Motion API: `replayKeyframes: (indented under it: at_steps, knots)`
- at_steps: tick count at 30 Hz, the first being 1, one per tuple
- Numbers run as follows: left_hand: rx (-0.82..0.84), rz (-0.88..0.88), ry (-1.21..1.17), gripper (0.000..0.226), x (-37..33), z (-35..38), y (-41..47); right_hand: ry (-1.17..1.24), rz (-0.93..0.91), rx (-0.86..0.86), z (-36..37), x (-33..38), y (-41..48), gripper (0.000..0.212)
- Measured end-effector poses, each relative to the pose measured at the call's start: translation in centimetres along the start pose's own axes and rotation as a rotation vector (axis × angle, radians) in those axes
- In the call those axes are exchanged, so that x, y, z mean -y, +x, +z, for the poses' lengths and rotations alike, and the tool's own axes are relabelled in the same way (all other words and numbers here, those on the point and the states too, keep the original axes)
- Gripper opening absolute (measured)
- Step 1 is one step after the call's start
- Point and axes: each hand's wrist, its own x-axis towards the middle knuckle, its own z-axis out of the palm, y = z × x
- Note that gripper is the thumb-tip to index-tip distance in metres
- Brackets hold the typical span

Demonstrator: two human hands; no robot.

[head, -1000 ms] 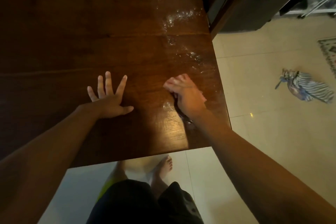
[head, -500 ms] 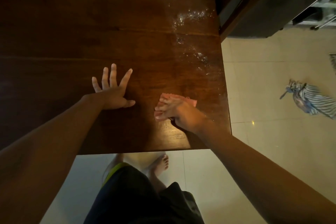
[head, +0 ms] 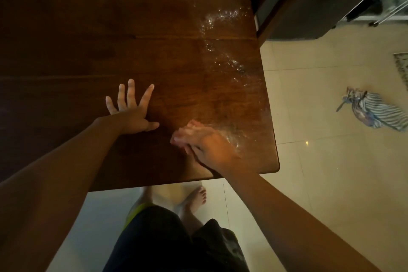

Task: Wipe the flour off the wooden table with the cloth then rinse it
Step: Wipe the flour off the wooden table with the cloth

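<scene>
I can read no text, label, brand, number or sign anywhere from my feed: nothing legible on the wooden table [head: 110, 28] under the hands, nor on the striped rag [head: 379, 112] lying on the floor well off to the right of the right hand [head: 212, 150].

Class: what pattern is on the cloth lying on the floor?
Blue and white stripes on the crumpled cloth, head view.

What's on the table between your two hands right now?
Nothing: in the head view, only bare wood separates the flat left hand from the right hand pressing the cloth.
</scene>
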Motion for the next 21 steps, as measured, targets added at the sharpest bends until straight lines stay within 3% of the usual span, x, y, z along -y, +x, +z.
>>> replayKeyframes:
  at_steps: [3,9,13,15,19,21]
  knots:
    - [0.000,-0.007,0.002,0.116,-0.1,0.2,-0.1,-0.055,0.204,-0.188,1.4,2.5,0.2,0.043]
    - [0.012,0.029,0.017,0.115,-0.1,-0.2,-0.5,-0.046,0.125,-0.239,2.0,3.5,-6.7,0.034]
    - [0.018,0.030,0.040,0.114,-0.2,-0.3,-0.3,-0.131,0.549,-0.490,0.4,1.4,-6.9,0.036]
    - [0.022,0.026,0.052,0.114,-0.1,-0.3,-0.3,-0.176,0.676,-0.533,1.8,3.3,-5.4,0.039]
    - [0.031,0.062,0.057,0.111,0.2,-0.2,-0.4,-0.142,0.321,-0.299,3.3,6.6,-6.5,0.036]
    - [0.036,0.075,0.057,0.110,0.3,-0.1,-0.4,-0.154,0.270,-0.295,2.1,5.1,-7.8,0.035]
